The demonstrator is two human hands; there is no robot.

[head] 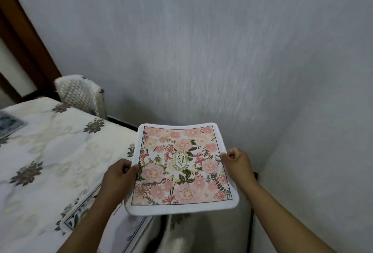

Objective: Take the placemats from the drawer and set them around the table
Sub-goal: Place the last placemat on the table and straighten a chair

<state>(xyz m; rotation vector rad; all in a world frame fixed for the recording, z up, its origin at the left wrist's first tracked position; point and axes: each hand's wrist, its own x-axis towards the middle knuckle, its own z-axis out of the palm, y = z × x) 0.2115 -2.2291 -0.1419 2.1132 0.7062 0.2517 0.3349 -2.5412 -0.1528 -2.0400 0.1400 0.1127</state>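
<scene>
While held aloft just right of the table [121, 129] edge: 1 floral placemat [181, 168], gripped on opposite borders by left hand [119, 176] and right hand [238, 164], fingers curled round the cloth. Best kept level, swung left, lowered flat clear of the laid mat [73, 217] beneath the left forearm. Beyond: room on the table toward its far corner, covered chair [80, 95], wall [201, 51] close ahead.

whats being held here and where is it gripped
A floral placemat, held in the air by both hands: the left hand grips its left edge, the right hand its right edge.
</scene>
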